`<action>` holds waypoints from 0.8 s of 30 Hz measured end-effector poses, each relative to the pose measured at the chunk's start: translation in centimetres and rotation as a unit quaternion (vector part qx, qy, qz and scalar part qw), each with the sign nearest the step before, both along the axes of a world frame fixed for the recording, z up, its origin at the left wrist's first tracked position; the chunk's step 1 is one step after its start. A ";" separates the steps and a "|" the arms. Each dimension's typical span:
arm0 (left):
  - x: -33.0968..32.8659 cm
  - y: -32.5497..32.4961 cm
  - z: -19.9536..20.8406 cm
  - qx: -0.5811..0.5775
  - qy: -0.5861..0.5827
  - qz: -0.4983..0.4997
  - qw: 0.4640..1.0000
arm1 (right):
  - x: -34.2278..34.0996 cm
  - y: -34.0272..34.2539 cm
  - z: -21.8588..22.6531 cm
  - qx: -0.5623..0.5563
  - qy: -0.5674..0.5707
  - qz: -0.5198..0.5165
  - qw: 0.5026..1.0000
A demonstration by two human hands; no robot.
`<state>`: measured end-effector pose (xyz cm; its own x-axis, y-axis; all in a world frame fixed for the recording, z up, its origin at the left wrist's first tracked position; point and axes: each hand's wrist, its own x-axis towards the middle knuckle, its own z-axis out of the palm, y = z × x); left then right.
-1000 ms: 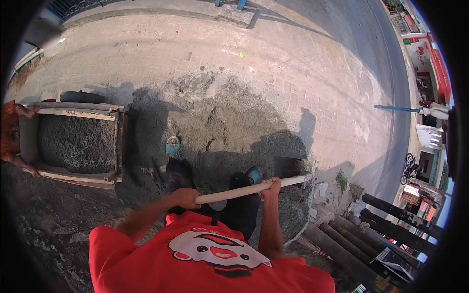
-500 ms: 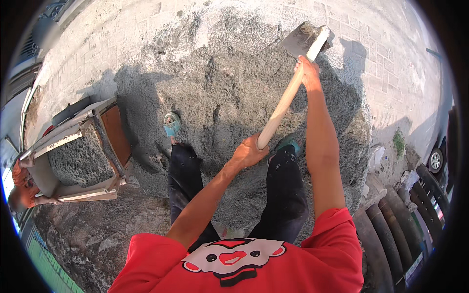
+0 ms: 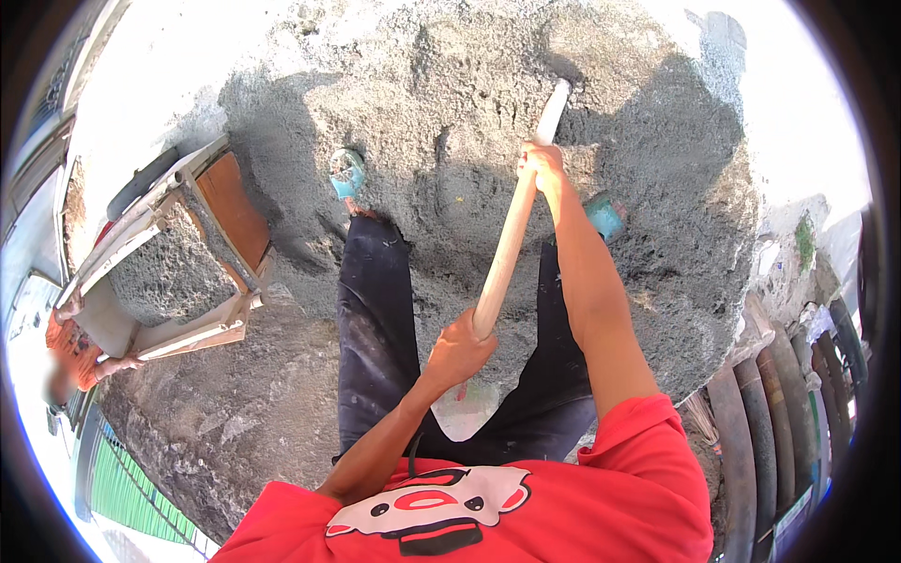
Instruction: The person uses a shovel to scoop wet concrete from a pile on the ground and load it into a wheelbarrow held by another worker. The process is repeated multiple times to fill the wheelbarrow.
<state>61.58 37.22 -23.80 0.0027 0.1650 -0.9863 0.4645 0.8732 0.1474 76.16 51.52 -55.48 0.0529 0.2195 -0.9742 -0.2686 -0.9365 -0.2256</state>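
A hoe with a pale wooden handle (image 3: 507, 253) slants away from me across the pile of grey wet mortar (image 3: 460, 197). My left hand (image 3: 458, 352) is wrapped round the butt end of the handle, close to my body. Farther up, my right hand (image 3: 542, 165) is closed round the shaft. At the far end the hoe's blade is hidden, sunk in the mortar beside a small dark gap. My feet, in blue-green footwear (image 3: 346, 174), stand in the grey mass on either side of the handle.
At the left stands a wooden-sided cart (image 3: 246, 211) loaded with grey mix (image 3: 174, 272); another person in an orange shirt (image 3: 75, 347) holds its handles. Several curved roof tiles (image 3: 741, 441) stand in a row at the lower right. Rubble (image 3: 760, 324) lies beside the mortar.
The hoe has come down from above the far edge, its blade going from visible to buried in the mortar. Both hands moved nearer to me, the right also leftward. The cart shifted slightly in view.
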 end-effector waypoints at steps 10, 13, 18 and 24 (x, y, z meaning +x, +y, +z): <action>-1.9 -3.2 6.6 -0.029 0.002 -0.060 0.998 | -3.9 -10.9 1.5 -0.120 0.080 -0.068 0.987; -1.2 -2.4 10.4 -0.010 -0.029 -0.093 0.995 | -2.5 -11.3 3.9 -0.140 0.148 -0.134 0.970; -2.7 -1.5 17.9 0.025 -0.102 -0.126 0.986 | 0.5 -11.9 11.7 -0.088 0.161 -0.082 0.980; -10.6 -1.0 25.4 0.110 -0.190 -0.123 0.968 | 1.6 -10.2 23.3 -0.008 0.065 -0.128 0.990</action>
